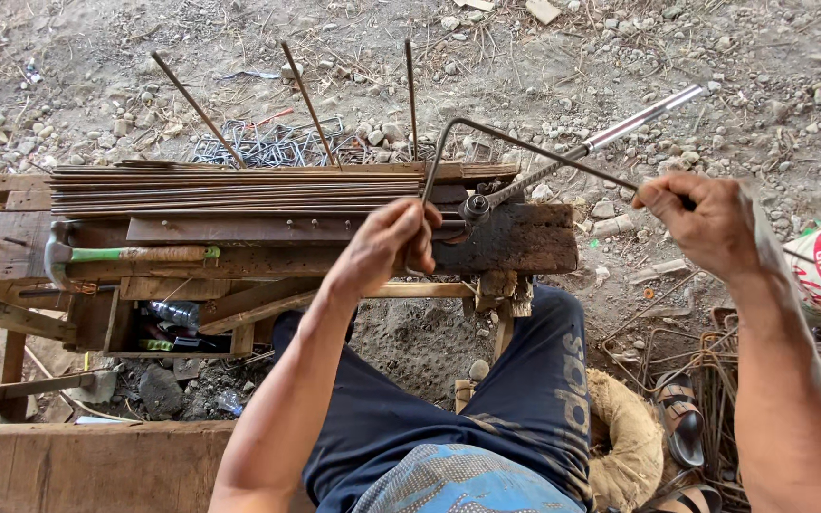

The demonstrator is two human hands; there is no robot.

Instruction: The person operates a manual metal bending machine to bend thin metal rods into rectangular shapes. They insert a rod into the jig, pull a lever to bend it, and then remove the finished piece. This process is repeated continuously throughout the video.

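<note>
1. Closest to my camera are my own knees in dark blue trousers point(486, 418), tucked up against the near edge of the wooden desk point(11, 237).
2. My left hand point(391, 242) is clenched around the near leg of a thin steel rod point(525, 147), pinning it low against the dark block point(515, 237) at the desk's right end.
3. My right hand point(705, 223) is closed on the far end of that same rod, out past the desk's right edge and well apart from the left hand.
4. From the left hand the rod rises away from me, turns a sharp corner point(448, 123), then runs right and back toward me to the right hand. So its long leg lies diagonally, upper left to lower right, in the head view.
5. A bending lever point(610, 128) with a shiny pipe handle pivots at a bolt point(475, 207) just beside the left hand and points up and right, crossing the rod's long leg. I judge the right hand is the nearer one to that handle; the left is nearer the pivot.
6. A stack of straight rods point(239, 185) lies along the desk's far side, left of the bend, with a green-gripped hammer point(125, 255) nearer me and finished stirrups point(277, 147) on the gravel beyond.
</note>
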